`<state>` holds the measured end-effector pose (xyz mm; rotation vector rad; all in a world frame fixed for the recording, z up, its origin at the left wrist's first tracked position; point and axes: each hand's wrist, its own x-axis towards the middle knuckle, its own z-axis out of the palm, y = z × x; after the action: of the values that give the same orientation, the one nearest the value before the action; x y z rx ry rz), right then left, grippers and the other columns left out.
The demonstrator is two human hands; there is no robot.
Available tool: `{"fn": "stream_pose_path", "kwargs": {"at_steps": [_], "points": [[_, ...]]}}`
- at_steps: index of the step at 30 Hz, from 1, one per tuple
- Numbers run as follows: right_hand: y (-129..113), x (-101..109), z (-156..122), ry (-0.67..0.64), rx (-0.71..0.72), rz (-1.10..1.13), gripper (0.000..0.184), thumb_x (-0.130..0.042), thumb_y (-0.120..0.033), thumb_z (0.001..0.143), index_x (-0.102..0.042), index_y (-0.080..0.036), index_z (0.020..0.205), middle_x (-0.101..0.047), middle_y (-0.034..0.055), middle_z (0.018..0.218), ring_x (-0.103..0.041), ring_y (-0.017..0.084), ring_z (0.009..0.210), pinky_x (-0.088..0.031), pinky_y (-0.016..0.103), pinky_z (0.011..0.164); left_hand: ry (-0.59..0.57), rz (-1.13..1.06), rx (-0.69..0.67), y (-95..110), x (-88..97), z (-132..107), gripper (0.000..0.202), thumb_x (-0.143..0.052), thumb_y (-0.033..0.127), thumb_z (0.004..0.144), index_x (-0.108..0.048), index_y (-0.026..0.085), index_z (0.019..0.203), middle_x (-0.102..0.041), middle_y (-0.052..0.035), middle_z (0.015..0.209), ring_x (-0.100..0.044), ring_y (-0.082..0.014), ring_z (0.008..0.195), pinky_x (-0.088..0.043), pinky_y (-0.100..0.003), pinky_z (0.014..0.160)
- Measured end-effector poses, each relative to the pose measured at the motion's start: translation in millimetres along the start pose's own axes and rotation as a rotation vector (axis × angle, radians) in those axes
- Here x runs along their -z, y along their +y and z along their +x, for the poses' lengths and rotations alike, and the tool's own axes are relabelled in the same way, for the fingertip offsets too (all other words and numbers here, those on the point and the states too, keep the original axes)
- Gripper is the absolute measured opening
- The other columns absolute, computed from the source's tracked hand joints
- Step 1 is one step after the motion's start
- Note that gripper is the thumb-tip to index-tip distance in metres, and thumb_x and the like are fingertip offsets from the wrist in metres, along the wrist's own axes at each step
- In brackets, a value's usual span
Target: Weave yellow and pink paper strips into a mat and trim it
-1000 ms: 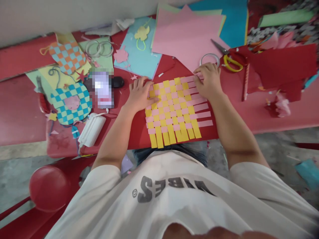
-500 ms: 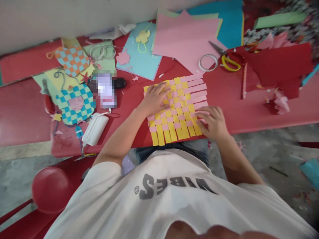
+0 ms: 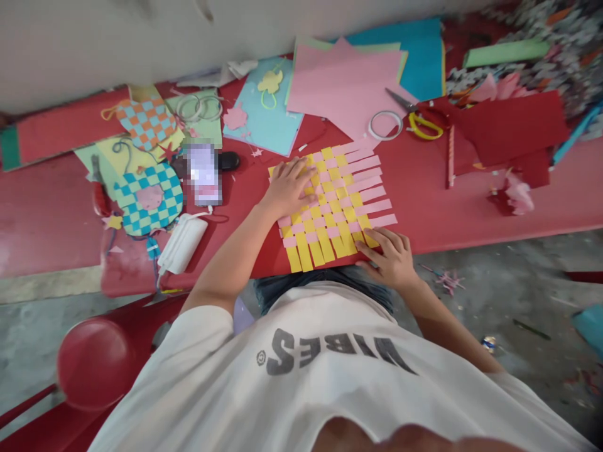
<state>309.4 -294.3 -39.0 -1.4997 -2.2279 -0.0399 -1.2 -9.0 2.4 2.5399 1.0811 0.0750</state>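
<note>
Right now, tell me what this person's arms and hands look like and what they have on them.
Both arms are bare below the short sleeves of a white T-shirt printed with grey letters reading VIBES. The left hand and right hand wear no gloves, and no ring, watch or bracelet shows.

Paper weave [image 3: 330, 201] on table [image 3: 414, 188], w/ scissors [image 3: 400, 97] & tape roll [image 3: 386, 112] behind to R, phone [image 3: 202, 174] to L
</note>
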Motion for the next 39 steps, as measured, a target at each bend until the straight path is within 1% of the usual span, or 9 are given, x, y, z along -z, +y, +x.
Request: {"fn": "stream_pose_path", "kwargs": {"at_steps": [5, 10, 16, 21, 24, 28, 32, 36, 39], "points": [[-1.5, 0.6, 0.1, 0.024, 0.017, -0.009, 0.058, -0.09, -0.046, 0.106, -0.073, -0.043, 0.161, -0.072, 0.0104, 0.168, -0.072, 0.043, 0.148, -0.058, 0.062, 0.114, -0.004, 0.013, -0.009, -0.5, 0.7, -0.2, 0.083, -0.067, 0.06, 0.112, -0.047, 0.026, 0.185, -0.026, -0.0134, 0.201, -0.02, -0.0417, 0.19, -0.012, -0.07, 0.154], [-0.9, -2.0, -0.6, 0.016, -0.028, 0.007, 0.056, -0.091, -0.047, 0.103, -0.076, -0.049, 0.157, -0.075, 0.0053, 0.166, -0.072, 0.043, 0.146, -0.059, 0.062, 0.113, 0.002, 0.007, -0.006, 0.5, 0.8, 0.1, 0.083, -0.067, 0.059, 0.112, -0.046, 0.026, 0.185, -0.026, -0.0144, 0.201, -0.021, -0.042, 0.189, -0.013, -0.071, 0.154], [0.0, -3.0, -1.7, 0.023, -0.026, 0.009, 0.054, -0.091, -0.046, 0.104, -0.077, -0.05, 0.156, -0.076, 0.0044, 0.164, -0.073, 0.042, 0.145, -0.059, 0.061, 0.111, -0.008, 0.0, 0.002, 0.0, 0.5, 0.5, 0.083, -0.068, 0.059, 0.111, -0.047, 0.027, 0.185, -0.025, -0.0132, 0.202, -0.019, -0.0412, 0.19, -0.01, -0.069, 0.155], [-4.1, -0.5, -0.9, 0.012, -0.037, 0.003, 0.06, -0.09, -0.049, 0.105, -0.073, -0.047, 0.162, -0.073, 0.0089, 0.166, -0.071, 0.043, 0.147, -0.059, 0.063, 0.114, 0.007, -0.007, -0.004, -1.4, -0.4, 0.2, 0.082, -0.07, 0.06, 0.111, -0.047, 0.031, 0.184, -0.026, -0.0107, 0.202, -0.02, -0.04, 0.19, -0.011, -0.07, 0.155], [-9.7, 0.1, 2.4, -0.008, -0.006, -0.013, 0.061, -0.088, -0.052, 0.107, -0.071, -0.044, 0.165, -0.067, 0.0115, 0.174, -0.068, 0.044, 0.153, -0.057, 0.065, 0.119, 0.014, -0.002, -0.007, -2.6, -2.2, 0.7, 0.083, -0.07, 0.061, 0.111, -0.047, 0.031, 0.184, -0.026, -0.0109, 0.201, -0.021, -0.0404, 0.19, -0.012, -0.07, 0.155], [-15.8, -2.0, 7.2, -0.057, 0.021, -0.052, 0.051, -0.088, -0.049, 0.106, -0.078, -0.05, 0.156, -0.067, 0.0047, 0.176, -0.068, 0.044, 0.152, -0.055, 0.067, 0.121, 0.016, 0.017, -0.009, -3.4, -4.2, 1.2, 0.084, -0.068, 0.062, 0.112, -0.045, 0.03, 0.186, -0.026, -0.0111, 0.202, -0.021, -0.04, 0.19, -0.012, -0.07, 0.154], [-15.8, -4.8, 8.0, -0.032, 0.034, -0.085, 0.045, -0.091, -0.05, 0.105, -0.083, -0.049, 0.149, -0.07, 0.0035, 0.172, -0.07, 0.043, 0.149, -0.056, 0.066, 0.119, 0.006, 0.02, -0.014, -2.6, -3.6, 1.3, 0.086, -0.067, 0.061, 0.112, -0.042, 0.027, 0.187, -0.024, -0.0136, 0.202, -0.02, -0.0413, 0.19, -0.012, -0.07, 0.154], [-13.3, -7.2, 7.6, 0.029, 0.081, -0.088, 0.045, -0.091, -0.05, 0.106, -0.082, -0.044, 0.15, -0.069, 0.0058, 0.173, -0.07, 0.041, 0.148, -0.055, 0.062, 0.119, -0.01, 0.03, -0.006, -2.0, -1.9, 1.8, 0.085, -0.069, 0.06, 0.112, -0.045, 0.026, 0.186, -0.023, -0.014, 0.202, -0.019, -0.0425, 0.19, -0.011, -0.069, 0.154], [-13.7, -8.0, 8.2, 0.082, 0.104, -0.059, 0.049, -0.092, -0.048, 0.106, -0.08, -0.039, 0.153, -0.065, 0.0086, 0.177, -0.068, 0.04, 0.148, -0.051, 0.06, 0.121, -0.018, 0.02, -0.005, -2.0, -1.6, 2.1, 0.085, -0.07, 0.059, 0.112, -0.045, 0.026, 0.186, -0.023, -0.014, 0.202, -0.018, -0.0429, 0.19, -0.009, -0.068, 0.155]]}}
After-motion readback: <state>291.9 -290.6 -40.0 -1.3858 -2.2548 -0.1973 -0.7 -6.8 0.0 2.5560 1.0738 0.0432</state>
